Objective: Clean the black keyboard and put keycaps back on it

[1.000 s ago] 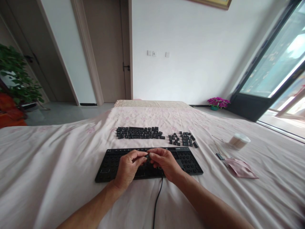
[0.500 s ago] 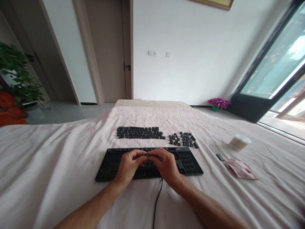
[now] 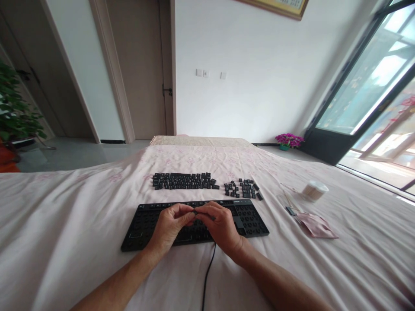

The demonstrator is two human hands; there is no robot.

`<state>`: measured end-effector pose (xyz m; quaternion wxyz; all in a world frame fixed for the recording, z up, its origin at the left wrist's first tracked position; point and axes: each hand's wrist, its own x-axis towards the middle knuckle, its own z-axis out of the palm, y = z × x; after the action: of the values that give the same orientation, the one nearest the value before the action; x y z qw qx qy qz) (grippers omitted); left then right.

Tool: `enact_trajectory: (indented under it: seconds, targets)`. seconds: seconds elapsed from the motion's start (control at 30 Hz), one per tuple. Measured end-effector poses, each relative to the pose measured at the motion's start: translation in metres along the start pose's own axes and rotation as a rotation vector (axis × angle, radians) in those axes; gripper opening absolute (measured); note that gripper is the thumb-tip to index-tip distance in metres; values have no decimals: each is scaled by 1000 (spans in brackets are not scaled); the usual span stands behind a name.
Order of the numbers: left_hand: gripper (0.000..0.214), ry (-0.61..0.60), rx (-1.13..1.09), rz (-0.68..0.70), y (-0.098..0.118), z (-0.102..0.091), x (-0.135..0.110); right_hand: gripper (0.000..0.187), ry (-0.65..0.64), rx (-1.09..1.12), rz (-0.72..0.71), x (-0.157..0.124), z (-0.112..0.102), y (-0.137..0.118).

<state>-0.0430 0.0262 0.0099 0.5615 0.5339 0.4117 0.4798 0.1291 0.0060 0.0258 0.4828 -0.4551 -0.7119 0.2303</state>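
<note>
A black keyboard [image 3: 142,224] lies on the pale pink cloth, most of its keys taken off and the bare key posts showing. My left hand [image 3: 170,224] and my right hand [image 3: 220,224] meet above its middle, thumbs and forefingers pinched together tip to tip. Between the fingertips is a small dark piece [image 3: 194,211], which looks like a keycap; the fingers mostly cover it. Loose black keycaps lie behind the keyboard, in a wide block [image 3: 184,181] on the left and a smaller scattered group [image 3: 246,189] on the right.
To the right stand a clear round tub of cotton swabs [image 3: 314,191], a folded pink cloth [image 3: 317,225] and a small dark-ended tool [image 3: 291,211]. The keyboard's black cable [image 3: 209,268] runs toward me. Creased pink fabric [image 3: 81,224] covers the surface.
The whole view has shifted a little, so everything sits slightly further left. Both hands keep the same pinch over the keyboard, with only a slight shift of the fingertips.
</note>
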Motion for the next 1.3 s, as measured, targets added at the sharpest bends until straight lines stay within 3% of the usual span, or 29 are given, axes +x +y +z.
enact_trajectory:
  seconds: [0.23, 0.37, 0.43, 0.53, 0.67, 0.83, 0.97, 1.3]
  targets:
    - [38, -22, -43, -30, 4, 4, -2, 20, -72, -129, -39, -2, -2, -6]
    - [36, -88, 115, 1, 15, -6, 1, 15, -64, -160, -13, 11, -22, -1]
    - [34, -66, 275, 81, 21, -21, 6, 13, 1, -193, 17, 21, -42, 10]
    - [31, 133, 514, 220, 23, -57, 17, 14, 29, -318, 103, 30, -74, 34]
    - [32, 264, 752, 207, 15, -106, 29, 16, -15, -472, 182, 27, -99, 64]
    - [45, 237, 763, 100, -2, -134, 25, 17, -44, -560, 221, 18, -98, 80]
    - [48, 212, 707, 65, -10, -137, 23, 17, -41, -566, 204, 18, -94, 81]
    - [45, 224, 826, 57, -15, -142, 28, 15, -55, -621, 166, 22, -89, 85]
